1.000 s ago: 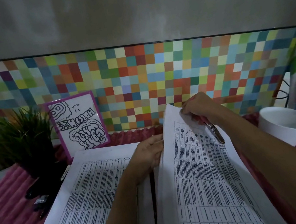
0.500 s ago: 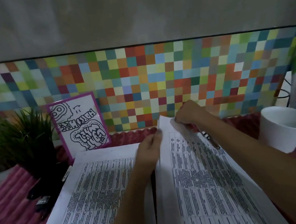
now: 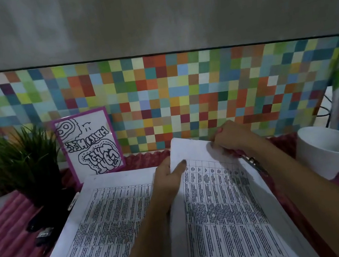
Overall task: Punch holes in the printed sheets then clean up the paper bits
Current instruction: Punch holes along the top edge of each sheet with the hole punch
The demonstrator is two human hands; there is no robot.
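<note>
White printed sheet [image 3: 223, 219] tilted up off pink ribbed cloth [image 3: 10, 253], left hand [image 3: 169, 177] pinching its left edge with the thumb on top, right hand [image 3: 232, 138] fingers curled tight on its far edge, metal tool [image 3: 256, 164] under that wrist, second printed stack [image 3: 111, 215] flat just left.

Two printed sheets, left sheet [image 3: 104, 227] and right sheet [image 3: 222, 213], either side of my left hand [image 3: 167, 179]; one white cup [image 3: 327, 147] beyond my right hand [image 3: 232, 138]; one card [image 3: 89, 145]; one plant [image 3: 19, 156].

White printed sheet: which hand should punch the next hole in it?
Probably right. The right hand grips the metal plier-style punch beside the white printed sheet's top corner; the left hand just pinches its top edge.
</note>
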